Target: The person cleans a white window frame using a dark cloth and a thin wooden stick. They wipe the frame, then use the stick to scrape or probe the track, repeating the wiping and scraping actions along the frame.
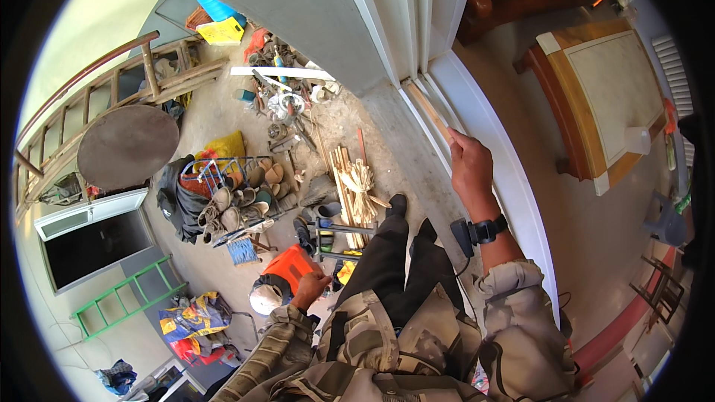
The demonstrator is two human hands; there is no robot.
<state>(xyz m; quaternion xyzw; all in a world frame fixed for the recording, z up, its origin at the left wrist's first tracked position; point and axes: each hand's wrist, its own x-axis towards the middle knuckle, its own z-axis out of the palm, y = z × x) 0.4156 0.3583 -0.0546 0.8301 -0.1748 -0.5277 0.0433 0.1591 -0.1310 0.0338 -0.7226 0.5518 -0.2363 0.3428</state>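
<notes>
My right hand (470,164) grips the near end of a flat wooden strip (430,111), which lies along the track of a white sliding-door frame (410,17). A black device is strapped to my right wrist. My left hand (310,289) is beside my left thigh with its fingers curled; whether it holds something small cannot be made out. Near it are an orange plastic object (290,268) and a pale cap (266,297). A tied bundle of thin wooden strips (360,187) and longer wooden sticks (342,195) lie on the concrete floor beyond my feet.
A rack of shoes (246,195) stands at the left, near a round brown tabletop (128,147) and a wooden ladder (114,86). Tools and scrap lie further out. A green ladder (128,296) leans on the wall. Inside, at the right, stands a low table (614,100).
</notes>
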